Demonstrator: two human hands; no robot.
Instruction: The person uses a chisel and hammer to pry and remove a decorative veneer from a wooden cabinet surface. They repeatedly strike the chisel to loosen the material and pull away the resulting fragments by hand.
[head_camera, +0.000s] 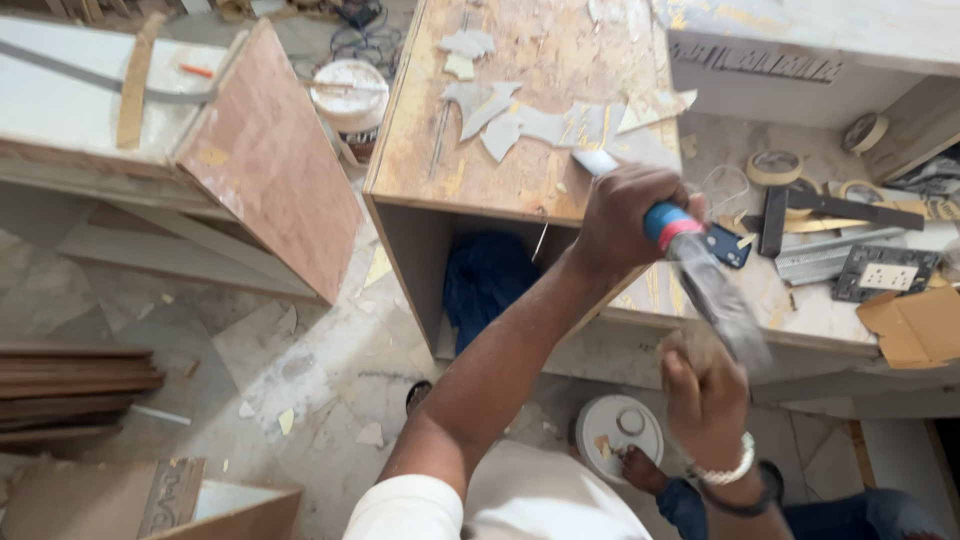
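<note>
White sleeve (405, 510) at bottom edge, left arm running up from it. Left hand (622, 215) fisted around a chisel handle (668, 222), blue with a red band; the pale blade tip (596, 161) pokes out above the fist and sits on the top of the wooden cabinet (520, 110), near its front edge. Right hand (703, 385) lower right, closed on a hammer (722, 300); the head is motion-blurred, so exact contact with the chisel end can't be told. It's just beside the handle's red end. Beaded bracelet (728, 470) and a dark band on the right wrist.

Cabinet top: bare ply with glue streaks and torn patches of grey laminate (520, 120) left on it, the chisel tip at the edge of one patch. Open cabinet front below, blue cloth (485, 280) inside.

Right of that, a table (800, 310) with rolls of tape (775, 166), a black square ruler (800, 210), a switch plate (885, 273), and a cardboard box (915, 325).

Floor: white bucket lid (620, 430) by a bare foot (640, 468), laminate scraps around. Brown board (270, 160) leaning at left, glue tub (350, 95) behind it, stack of wood strips (70, 385) far left.
</note>
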